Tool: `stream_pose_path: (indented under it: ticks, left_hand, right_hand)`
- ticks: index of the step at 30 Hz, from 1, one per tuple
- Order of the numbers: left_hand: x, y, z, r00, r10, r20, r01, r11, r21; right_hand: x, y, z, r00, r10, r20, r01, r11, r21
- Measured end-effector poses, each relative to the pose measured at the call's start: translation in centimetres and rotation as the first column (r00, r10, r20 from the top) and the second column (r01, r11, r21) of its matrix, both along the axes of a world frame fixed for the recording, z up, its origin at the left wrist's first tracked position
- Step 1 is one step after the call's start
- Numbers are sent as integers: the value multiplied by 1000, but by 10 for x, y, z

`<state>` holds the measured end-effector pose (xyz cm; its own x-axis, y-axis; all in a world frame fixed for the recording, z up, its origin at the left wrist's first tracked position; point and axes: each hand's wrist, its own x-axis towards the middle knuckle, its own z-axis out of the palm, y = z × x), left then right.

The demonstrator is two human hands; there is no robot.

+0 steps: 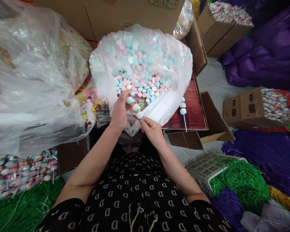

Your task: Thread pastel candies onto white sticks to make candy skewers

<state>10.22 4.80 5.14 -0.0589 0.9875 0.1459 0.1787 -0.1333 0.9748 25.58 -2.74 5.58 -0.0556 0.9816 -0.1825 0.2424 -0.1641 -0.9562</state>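
The skewer – a stick threaded with pink, blue and green pieces – is in the head view near the middle, just above the lap, in front of the bag. Take it as the clock's centre, with twelve at the top of the picture. At four o'clock the right hand is clamped on the stick, thumb and finger together just below the lowest piece. At nine the left hand is curled close beside the upper pieces; whether its fingertips close on anything cannot be told.

The likeliest trouble is at the upper end: a piece pushed on off-centre could crack or sit crooked, and if the right hand's pinch slackened, the whole row might slide down the stick. At three o'clock the sticks fan out close by the right knuckles, so a sideways sweep could scatter them. Farther out at three, a second skewer lies on the table with its bare end at the front edge – a brush of the forearm might knock it off.
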Motion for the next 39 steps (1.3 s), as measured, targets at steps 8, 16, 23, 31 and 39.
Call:
stream_pose_path:
  ticks: [8, 16, 23, 31, 39]
  left_hand:
    - [19, -2, 22, 908, 3, 418, 75, 983, -170]
    - [45, -17, 43, 761, 227, 607, 2, 935, -353]
    - [38, -15, 40, 737, 159, 657, 59, 953, -297]
    - [44, -21, 33, 780, 89, 619, 73, 970, -232]
    - [25, -13, 15, 877, 83, 473, 2, 984, -176]
  right_hand:
    - [-2, -6, -6, 990, -78, 119, 58, 984, 166]
    - [-14, -9, -16, 987, -76, 144, 29, 952, 305]
    - [-17, -4, -14, 994, -49, 95, 28, 978, 207]
    - [-8, -4, -6, 997, -74, -24, 77, 983, 164]
    - [109, 10, 7, 804, -570, 170, 510, 807, 297]
